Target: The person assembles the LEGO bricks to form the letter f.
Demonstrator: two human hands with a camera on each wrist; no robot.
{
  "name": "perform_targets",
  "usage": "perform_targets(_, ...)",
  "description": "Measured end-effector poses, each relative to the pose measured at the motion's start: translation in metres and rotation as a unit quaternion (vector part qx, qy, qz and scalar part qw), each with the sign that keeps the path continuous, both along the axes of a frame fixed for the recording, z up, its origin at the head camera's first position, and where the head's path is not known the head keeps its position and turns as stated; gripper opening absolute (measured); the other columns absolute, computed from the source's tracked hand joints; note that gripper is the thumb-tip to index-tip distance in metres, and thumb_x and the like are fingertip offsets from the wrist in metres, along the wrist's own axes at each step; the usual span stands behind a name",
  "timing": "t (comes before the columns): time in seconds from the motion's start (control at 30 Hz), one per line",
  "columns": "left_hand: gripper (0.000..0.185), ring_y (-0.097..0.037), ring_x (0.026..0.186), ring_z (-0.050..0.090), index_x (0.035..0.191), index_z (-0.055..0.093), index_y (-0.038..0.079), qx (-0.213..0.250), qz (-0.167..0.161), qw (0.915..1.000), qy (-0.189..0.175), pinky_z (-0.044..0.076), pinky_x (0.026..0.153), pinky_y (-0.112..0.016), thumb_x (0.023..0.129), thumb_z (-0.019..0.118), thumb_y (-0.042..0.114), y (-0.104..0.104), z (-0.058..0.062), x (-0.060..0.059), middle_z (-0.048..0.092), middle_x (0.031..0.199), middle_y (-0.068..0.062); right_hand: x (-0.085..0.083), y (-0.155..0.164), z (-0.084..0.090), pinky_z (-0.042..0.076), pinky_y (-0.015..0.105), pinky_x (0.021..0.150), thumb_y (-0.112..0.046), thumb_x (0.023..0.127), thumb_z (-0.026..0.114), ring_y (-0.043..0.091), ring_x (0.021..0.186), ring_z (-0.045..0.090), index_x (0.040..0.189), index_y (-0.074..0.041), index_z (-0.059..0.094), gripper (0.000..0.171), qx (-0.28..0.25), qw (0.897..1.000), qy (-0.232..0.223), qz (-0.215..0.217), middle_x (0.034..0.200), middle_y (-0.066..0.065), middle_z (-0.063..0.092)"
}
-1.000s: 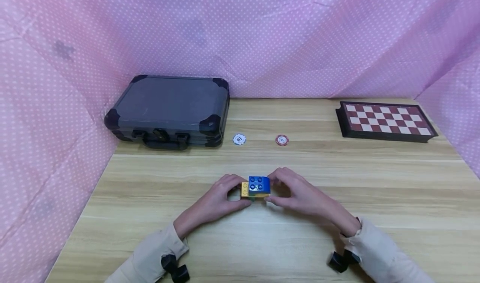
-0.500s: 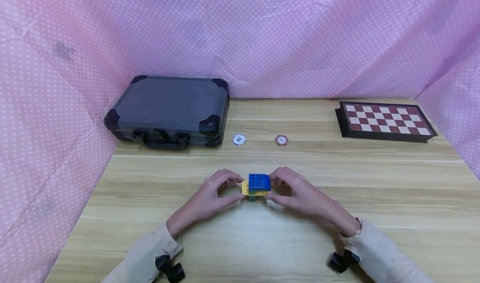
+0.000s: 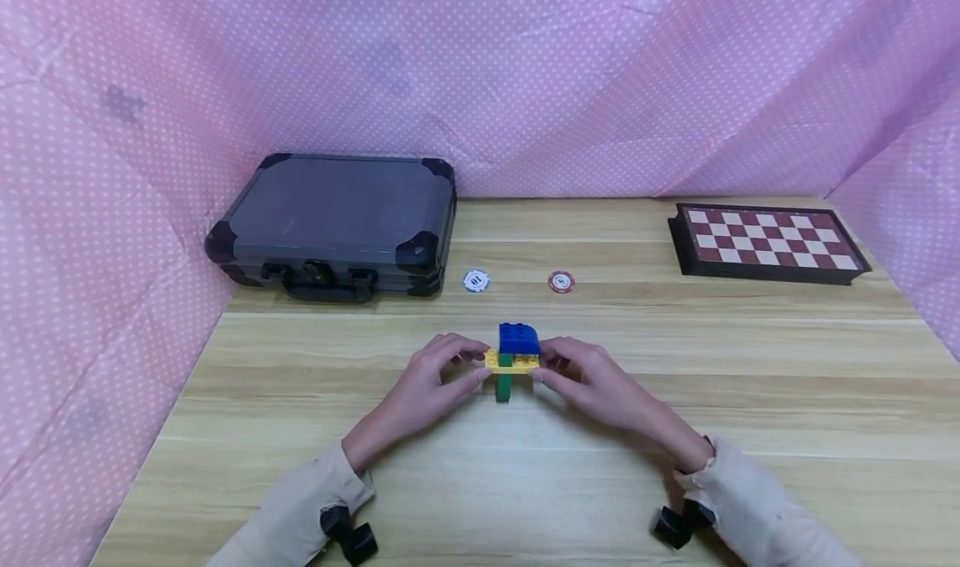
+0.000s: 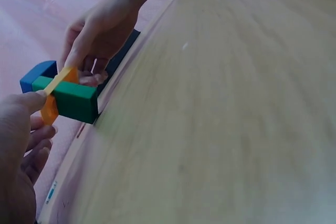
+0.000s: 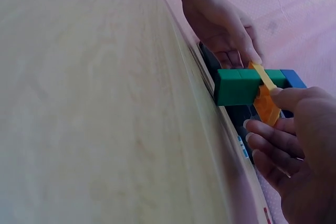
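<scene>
A small toy-brick build is held over the table between both hands. Its blue brick [image 3: 518, 338], curved on one side, sits on top, and a long yellow brick [image 3: 522, 369] lies crosswise below it. Green bricks [image 3: 503, 389] form an upright post through the middle, plainly seen in the left wrist view as a green block [image 4: 77, 101]. My left hand [image 3: 416, 396] pinches the left end of the yellow brick between thumb and fingers. My right hand [image 3: 600, 385] pinches its right end; in the right wrist view the right thumb presses the yellow brick [image 5: 269, 109].
A closed grey case [image 3: 337, 208] with black corners stands at the back left. Behind the build lie a white-and-blue chip [image 3: 476, 281] and a red chip [image 3: 561, 281]. A chessboard box [image 3: 768, 242] sits at the back right of the wooden table [image 3: 510, 492].
My left hand has shifted its grip to the yellow brick's left end. The build has tilted, its blue top going away from me, so more of the green post shows. The right hand has hardly moved.
</scene>
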State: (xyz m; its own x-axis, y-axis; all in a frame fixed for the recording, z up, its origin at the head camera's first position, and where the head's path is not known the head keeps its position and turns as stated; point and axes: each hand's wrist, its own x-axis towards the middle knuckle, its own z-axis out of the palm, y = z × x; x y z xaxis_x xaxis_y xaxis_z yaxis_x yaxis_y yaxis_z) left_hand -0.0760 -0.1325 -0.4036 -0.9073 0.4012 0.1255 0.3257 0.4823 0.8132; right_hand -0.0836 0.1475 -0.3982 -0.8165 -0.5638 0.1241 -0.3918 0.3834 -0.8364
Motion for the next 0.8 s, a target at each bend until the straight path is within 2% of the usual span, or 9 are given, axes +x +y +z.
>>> perform_targets(0.2, 0.028, -0.012, 0.103, 0.059, 0.125, 0.069, 0.011, 0.009, 0.003, 0.9999, 0.007, 0.054, 0.088, -0.035, 0.102, 0.069, 0.025, 0.005, -0.003, -0.003, 0.067, 0.113, 0.005, -0.001, -0.004, -0.001, 0.058, 0.032, 0.085, -0.016, 0.103, 0.067, 0.014, 0.098, 0.068, 0.124, -0.004, 0.07, 0.025, -0.007, 1.0, 0.005, -0.02, 0.115, 0.004, 0.072)
perform_targets(0.4, 0.025, -0.013, 0.101, 0.058, 0.123, 0.07, 0.009, 0.006, 0.018, 0.9998, 0.003, 0.053, 0.087, -0.037, 0.103, 0.067, 0.024, 0.01, -0.003, -0.007, 0.066, 0.11, 0.005, -0.003, -0.006, -0.003, 0.057, 0.037, 0.092, -0.014, 0.105, 0.064, 0.02, 0.11, 0.069, 0.127, -0.003, 0.07, 0.026, -0.011, 0.999, 0.016, -0.034, 0.121, 0.008, 0.073)
perform_targets(0.6, 0.021, -0.012, 0.097, 0.06, 0.119, 0.072, 0.009, 0.018, 0.038, 0.9989, -0.019, 0.053, 0.086, -0.034, 0.103, 0.068, 0.022, 0.014, -0.005, -0.011, 0.067, 0.107, 0.004, -0.006, -0.008, -0.005, 0.057, 0.04, 0.092, -0.012, 0.105, 0.062, 0.02, 0.109, 0.069, 0.13, -0.002, 0.07, 0.028, -0.003, 0.998, 0.023, -0.051, 0.122, 0.008, 0.073)
perform_targets(0.8, 0.019, -0.013, 0.091, 0.06, 0.116, 0.072, 0.008, 0.034, 0.059, 0.997, -0.038, 0.053, 0.082, -0.032, 0.103, 0.068, 0.02, 0.021, -0.003, -0.014, 0.067, 0.104, 0.002, -0.009, -0.009, -0.009, 0.055, 0.045, 0.095, -0.01, 0.104, 0.063, 0.026, 0.114, 0.069, 0.127, -0.001, 0.071, 0.026, -0.001, 0.997, 0.028, -0.075, 0.122, 0.011, 0.073)
